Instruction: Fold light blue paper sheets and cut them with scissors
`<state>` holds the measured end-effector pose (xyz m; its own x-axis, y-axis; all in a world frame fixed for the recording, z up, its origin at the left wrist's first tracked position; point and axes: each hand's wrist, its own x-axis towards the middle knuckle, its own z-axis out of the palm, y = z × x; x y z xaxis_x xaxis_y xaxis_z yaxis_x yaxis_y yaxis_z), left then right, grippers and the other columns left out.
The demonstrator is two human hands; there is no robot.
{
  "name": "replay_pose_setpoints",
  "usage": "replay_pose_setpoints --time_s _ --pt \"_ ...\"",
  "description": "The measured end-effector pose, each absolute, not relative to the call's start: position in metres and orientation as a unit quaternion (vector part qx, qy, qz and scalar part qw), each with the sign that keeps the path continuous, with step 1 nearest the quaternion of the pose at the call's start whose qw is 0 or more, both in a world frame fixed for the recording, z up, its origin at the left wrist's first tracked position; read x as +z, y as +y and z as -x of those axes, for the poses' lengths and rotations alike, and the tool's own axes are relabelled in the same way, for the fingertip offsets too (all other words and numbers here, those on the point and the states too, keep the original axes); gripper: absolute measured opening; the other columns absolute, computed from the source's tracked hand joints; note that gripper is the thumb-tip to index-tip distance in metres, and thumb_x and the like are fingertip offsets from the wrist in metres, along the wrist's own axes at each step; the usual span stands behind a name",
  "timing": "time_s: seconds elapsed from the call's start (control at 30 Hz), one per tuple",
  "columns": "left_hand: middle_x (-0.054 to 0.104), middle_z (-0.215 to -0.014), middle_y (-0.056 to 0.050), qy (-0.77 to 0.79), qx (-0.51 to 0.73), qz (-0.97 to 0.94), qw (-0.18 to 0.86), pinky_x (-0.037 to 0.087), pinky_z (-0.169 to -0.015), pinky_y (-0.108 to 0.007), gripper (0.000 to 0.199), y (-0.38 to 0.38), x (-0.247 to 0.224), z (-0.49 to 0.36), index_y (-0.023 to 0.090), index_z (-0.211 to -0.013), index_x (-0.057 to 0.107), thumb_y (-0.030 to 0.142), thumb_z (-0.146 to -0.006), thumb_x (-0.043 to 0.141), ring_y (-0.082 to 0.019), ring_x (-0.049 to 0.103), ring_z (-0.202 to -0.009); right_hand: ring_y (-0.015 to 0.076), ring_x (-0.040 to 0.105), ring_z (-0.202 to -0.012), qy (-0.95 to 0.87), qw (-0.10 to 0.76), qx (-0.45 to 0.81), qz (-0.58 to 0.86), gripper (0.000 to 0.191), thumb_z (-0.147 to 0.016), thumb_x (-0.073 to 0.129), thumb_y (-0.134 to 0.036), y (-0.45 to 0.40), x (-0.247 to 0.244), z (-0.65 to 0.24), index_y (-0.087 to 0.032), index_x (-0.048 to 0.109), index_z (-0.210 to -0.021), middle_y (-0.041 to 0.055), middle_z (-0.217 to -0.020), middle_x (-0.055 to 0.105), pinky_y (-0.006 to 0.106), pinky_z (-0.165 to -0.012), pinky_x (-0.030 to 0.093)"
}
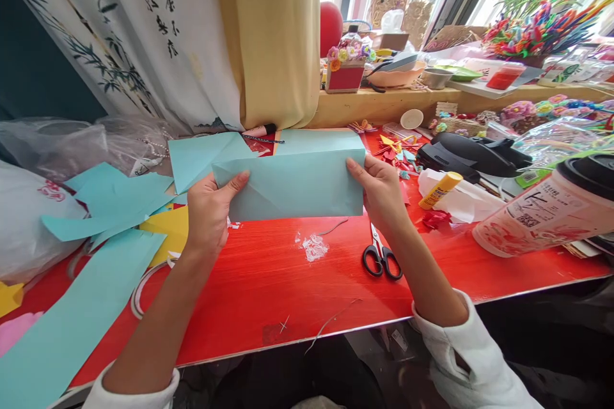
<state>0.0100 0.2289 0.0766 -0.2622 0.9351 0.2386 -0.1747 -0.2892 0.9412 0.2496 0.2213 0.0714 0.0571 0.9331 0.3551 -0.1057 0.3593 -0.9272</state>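
As the left hand (210, 209) pinches light-blue paper (297, 185), right hand (384, 190) clamped on its opposite end, both nearly closed

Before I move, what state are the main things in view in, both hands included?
Blue sheet: lightly creased, held at both ends.
Left hand: closed on the sheet's left end.
Right hand: closed on its right end.
Scissors: lying on the red table, unheld.
Glue stick: lying on its side; capped or not, I cannot tell.
Cup: black lid on.
Loose blue paper: piled, overlapping.
Beige curtain: hanging.
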Motion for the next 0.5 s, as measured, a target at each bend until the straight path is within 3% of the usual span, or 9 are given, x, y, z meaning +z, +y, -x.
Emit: replay_pose_setpoints --time_s 0.23,0.4,0.5 --pt "0.073 -0.083 0.000 0.443 0.663 -0.442 0.411 0.054 -0.068 -0.026 0.022 0.229 0.076 -0.011 0.021 -0.079 0.072 0.029 -0.060 0.081 -0.018 0.065 -0.081 0.0216 0.065 -0.088 -0.547 0.615 0.431 0.369 0.022 -0.079 0.065 -0.041 0.220 0.071 -0.249 -0.023 0.066 -0.092 0.0033 -0.094 0.070 0.032 -0.067 0.054" --pt "0.073 -0.083 0.000 0.454 0.658 -0.441 0.409 0.054 -0.064 -0.024 0.025 0.229 0.077 -0.010 0.020 -0.078 0.072 0.030 -0.058 0.082 -0.017 0.065 -0.077 0.0177 0.062 -0.073 -0.544 0.610 0.448 0.364 0.017 -0.079 0.065 -0.037 0.222 0.072 -0.251 -0.021 0.065 -0.082 0.0018 -0.081 0.067 0.030 -0.065 0.050" --pt "0.073 -0.083 -0.003 0.489 0.619 -0.445 0.425 0.054 -0.062 -0.026 0.030 0.231 0.067 -0.002 0.018 -0.081 0.071 0.033 -0.058 0.081 -0.018 0.066 -0.075 0.0148 0.057 -0.064 -0.553 0.577 0.434 0.416 0.024 -0.076 0.066 -0.041 0.226 0.062 -0.253 -0.019 0.059 -0.070 0.0001 -0.071 0.063 0.028 -0.060 0.046"
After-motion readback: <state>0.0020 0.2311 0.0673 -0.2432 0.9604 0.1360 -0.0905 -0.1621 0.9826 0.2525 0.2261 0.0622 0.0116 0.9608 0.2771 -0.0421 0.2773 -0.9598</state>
